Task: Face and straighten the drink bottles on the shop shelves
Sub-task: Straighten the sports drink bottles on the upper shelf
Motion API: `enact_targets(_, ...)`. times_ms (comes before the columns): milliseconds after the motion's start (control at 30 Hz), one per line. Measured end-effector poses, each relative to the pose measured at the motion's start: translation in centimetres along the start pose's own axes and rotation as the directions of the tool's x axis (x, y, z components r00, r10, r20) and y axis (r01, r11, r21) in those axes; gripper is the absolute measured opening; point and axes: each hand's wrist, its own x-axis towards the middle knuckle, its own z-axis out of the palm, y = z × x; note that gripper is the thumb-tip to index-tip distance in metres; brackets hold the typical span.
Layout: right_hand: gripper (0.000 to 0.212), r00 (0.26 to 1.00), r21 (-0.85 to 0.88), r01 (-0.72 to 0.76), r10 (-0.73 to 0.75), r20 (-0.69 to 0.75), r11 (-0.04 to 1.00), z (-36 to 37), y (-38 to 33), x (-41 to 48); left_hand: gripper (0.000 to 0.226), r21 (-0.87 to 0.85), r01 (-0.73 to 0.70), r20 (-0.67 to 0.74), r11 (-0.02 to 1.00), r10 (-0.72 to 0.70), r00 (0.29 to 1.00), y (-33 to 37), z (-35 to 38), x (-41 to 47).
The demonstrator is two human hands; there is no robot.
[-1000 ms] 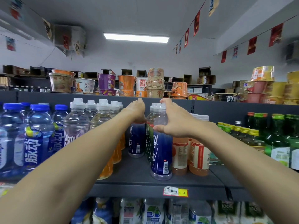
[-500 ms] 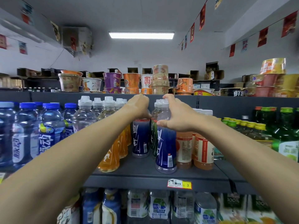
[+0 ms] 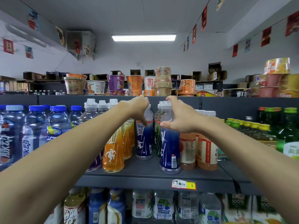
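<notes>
Two dark blue sports-drink bottles with white caps stand on the grey middle shelf (image 3: 145,180). My left hand (image 3: 137,109) grips the top of the rear blue bottle (image 3: 144,143), set further back. My right hand (image 3: 179,117) holds the neck of the front blue bottle (image 3: 169,152), which stands near the shelf's front edge with its barcode showing at the right. An orange bottle (image 3: 114,152) stands at the front, left of them, under my left forearm.
Pale orange tea bottles (image 3: 207,152) stand right of the front blue bottle, green glass bottles (image 3: 289,126) further right. Blue-capped bottles (image 3: 34,130) fill the left. Instant noodle cups (image 3: 163,81) line the top shelf. More bottles (image 3: 163,206) sit below, under a price tag (image 3: 183,185).
Both hands stay on the same two blue bottles. The view has shifted and tilted a little between frames; the rear bottle seems slightly turned and nearer.
</notes>
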Motion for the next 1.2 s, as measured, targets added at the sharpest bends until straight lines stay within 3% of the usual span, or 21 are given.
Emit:
enact_targets(133,0.097,1.000,-0.012,0.000,0.000,-0.005,1.000,-0.1,-0.2,-0.2,0.089,0.155,-0.032,-0.080,0.987,0.045,0.996,0.4,0.1,-0.6)
enact_targets(233,0.097,1.000,-0.011,0.001,-0.001,-0.005,1.000,-0.1,-0.3,-0.2,0.113,0.128,0.000,-0.085,0.992,0.011,0.996,0.7,0.5,-1.0)
enact_targets(333,0.096,1.000,-0.012,0.005,-0.005,-0.012,1.000,-0.1,-0.3,-0.3,0.134,0.110,0.027,0.015,0.994,-0.029,0.999,0.3,-0.1,-1.1)
enact_targets(467,0.095,1.000,-0.016,0.012,-0.012,-0.012,1.000,-0.1,-0.3,-0.3,0.119,0.155,-0.012,-0.017,0.988,0.015,1.000,0.1,0.4,-0.8)
enact_targets(667,0.096,1.000,-0.017,0.016,-0.016,-0.017,1.000,0.0,-0.1,-0.2,0.116,0.118,-0.015,-0.057,0.993,0.022,0.998,-0.1,1.0,-0.6)
enact_targets(1200,0.096,1.000,-0.007,0.001,-0.001,-0.002,1.000,0.0,-0.5,-0.2,0.126,0.061,-0.006,-0.042,0.998,0.008,0.999,0.2,1.5,-0.8)
